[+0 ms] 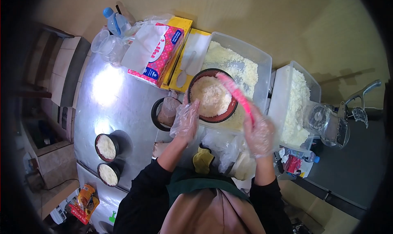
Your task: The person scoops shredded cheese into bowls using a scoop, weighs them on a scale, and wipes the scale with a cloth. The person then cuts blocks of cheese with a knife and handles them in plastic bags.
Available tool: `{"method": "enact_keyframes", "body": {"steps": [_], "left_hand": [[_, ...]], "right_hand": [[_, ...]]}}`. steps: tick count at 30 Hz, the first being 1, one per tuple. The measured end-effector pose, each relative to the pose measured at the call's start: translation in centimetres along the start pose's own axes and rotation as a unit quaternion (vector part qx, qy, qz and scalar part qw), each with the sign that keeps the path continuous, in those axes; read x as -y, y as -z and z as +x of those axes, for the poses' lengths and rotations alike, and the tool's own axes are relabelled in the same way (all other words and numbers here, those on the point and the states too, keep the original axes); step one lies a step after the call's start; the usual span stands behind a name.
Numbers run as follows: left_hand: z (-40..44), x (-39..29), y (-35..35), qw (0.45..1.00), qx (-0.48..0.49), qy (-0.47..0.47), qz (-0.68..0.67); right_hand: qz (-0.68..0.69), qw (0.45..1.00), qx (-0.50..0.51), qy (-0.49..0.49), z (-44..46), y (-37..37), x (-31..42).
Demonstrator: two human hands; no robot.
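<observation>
While our forearms reach forward, our clear-gloved left hand [185,122] grips the near left side of a round, dark-rimmed, reddish bowl [229,111] holding white crumbs [215,97]; we cannot tell its fingers' spread. Our clear-gloved right hand [258,132] curls around a bright pink, slender tool [241,98], its head over the bowl's far rim.

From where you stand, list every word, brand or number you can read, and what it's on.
"10% EXTRA", as best I can read it: on the orange-and-red packet.
Pink box: large logo partly hidden, not surely legible; smaller print on blue patches too small.
Red packet at right: any print too blurred to read.
</observation>
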State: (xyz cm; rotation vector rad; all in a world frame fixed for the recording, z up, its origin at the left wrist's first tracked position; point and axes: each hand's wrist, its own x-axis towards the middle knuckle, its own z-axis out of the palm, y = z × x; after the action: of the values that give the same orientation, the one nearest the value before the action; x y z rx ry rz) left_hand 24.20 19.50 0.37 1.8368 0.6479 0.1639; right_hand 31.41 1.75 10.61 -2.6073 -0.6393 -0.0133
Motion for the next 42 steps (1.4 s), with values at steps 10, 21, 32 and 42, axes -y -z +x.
{"method": "enact_keyframes", "body": {"steps": [10,21,32,42], "left_hand": [[-6.0,8.7,4.1,0.981,0.017,0.160,0.104],[-6.4,9.9,2.2,0.812,-0.117,0.212,-0.531],[-5.4,11.6,1.4,0.910,-0.168,0.126,-0.356],[-4.0,8.5,0.1,0.815,-0.162,0.138,-0.539]], "right_hand": [[-0.136,0.990,-0.033,-0.002,16.5,-13.8,-9.0],[-0.285,0.957,0.038,-0.029,15.9,-12.9,-10.8],[-0.157,0.962,0.215,0.068,10.7,-12.4,-8.7],[-0.161,0.952,0.259,0.028,8.2,-14.6,-10.6]]}}
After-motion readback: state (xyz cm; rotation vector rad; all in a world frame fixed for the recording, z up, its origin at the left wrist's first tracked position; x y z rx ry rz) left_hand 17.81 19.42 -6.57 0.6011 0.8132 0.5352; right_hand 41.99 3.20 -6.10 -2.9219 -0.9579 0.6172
